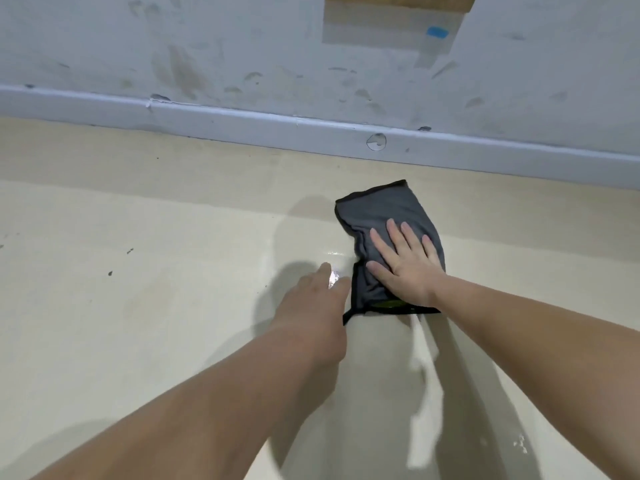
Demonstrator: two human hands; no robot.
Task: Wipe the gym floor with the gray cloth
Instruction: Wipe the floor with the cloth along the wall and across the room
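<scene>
A gray cloth (381, 209) with a black hem lies folded on the cream gym floor (138, 306), a short way from the wall. My right hand (407, 263) lies flat on the cloth's near half, fingers spread and pressing down. My left hand (317, 303) rests just left of the cloth, fingers pointing toward the wall, its fingertips at the cloth's left edge. A black corner of the cloth pokes out beside my left wrist. Whether the left fingers pinch the hem is hidden.
A pale blue-gray baseboard (277, 128) and a scuffed wall (207, 57) run across the top, close beyond the cloth. A brown panel (398, 0) with blue tape (437, 32) sits high on the wall. Dark specks (110, 273) mark the floor at left; bright glare streaks fall near my right forearm.
</scene>
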